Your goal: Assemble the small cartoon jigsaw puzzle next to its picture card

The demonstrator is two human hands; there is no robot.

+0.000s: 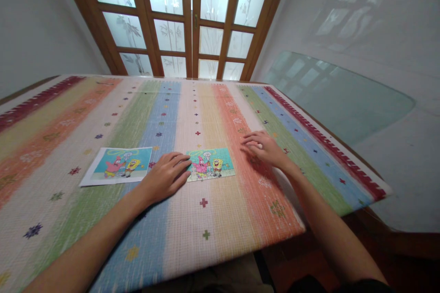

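Observation:
A jigsaw puzzle (215,163) with cartoon figures on a turquoise background lies flat on the striped tablecloth, its pieces joined into a rectangle. My left hand (170,174) rests palm down at the puzzle's left edge, fingers stretched out and covering part of that side. To the left of this hand is a white-bordered picture sheet (120,165) printed with the same scene. My right hand (263,147) is over the orange stripe, apart from the puzzle's right edge, with its fingers loosely bent and spread. A small pale spot shows near its thumb; whether it is a nail or a small object is unclear.
The tablecloth (230,219) has coloured stripes and small printed motifs, and its front edge drops off close to my body. Wood-framed glass doors (190,23) stand behind the table. A white wall with a pale green panel (340,96) is on the right.

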